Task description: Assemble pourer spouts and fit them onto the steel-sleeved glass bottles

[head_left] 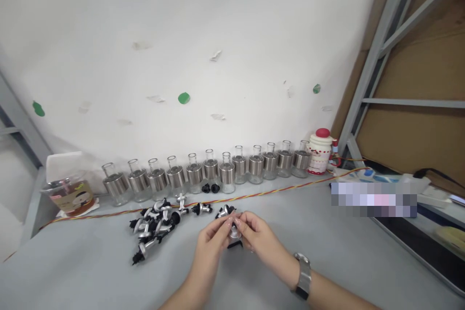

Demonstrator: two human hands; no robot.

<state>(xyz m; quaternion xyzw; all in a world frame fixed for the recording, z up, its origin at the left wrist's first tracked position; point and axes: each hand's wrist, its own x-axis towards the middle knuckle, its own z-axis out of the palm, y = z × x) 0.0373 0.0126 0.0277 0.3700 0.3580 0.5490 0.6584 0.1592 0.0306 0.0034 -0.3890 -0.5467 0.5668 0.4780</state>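
Observation:
My left hand (214, 236) and my right hand (253, 232) meet low in the middle of the view, fingertips pinched together. Between them is a silver bottle pourer (234, 232), its top hidden by my fingers. A short black piece (235, 244) shows just beneath it; I cannot tell whether it is attached. Another silver-and-black pourer (225, 211) lies right behind my fingertips. To the left is a loose heap of similar pourers (154, 223), with black ribbed plugs, and a single pourer (202, 209) lies apart from it.
A row of glass bottles (194, 174) with steel bands lines the wall. Two small black caps (210, 188) sit before them. A twisted red-yellow wire (261, 193) crosses the grey table. A plastic cup (72, 198) stands left, a red-topped jar (319, 155) right, near a dark tray (417, 247).

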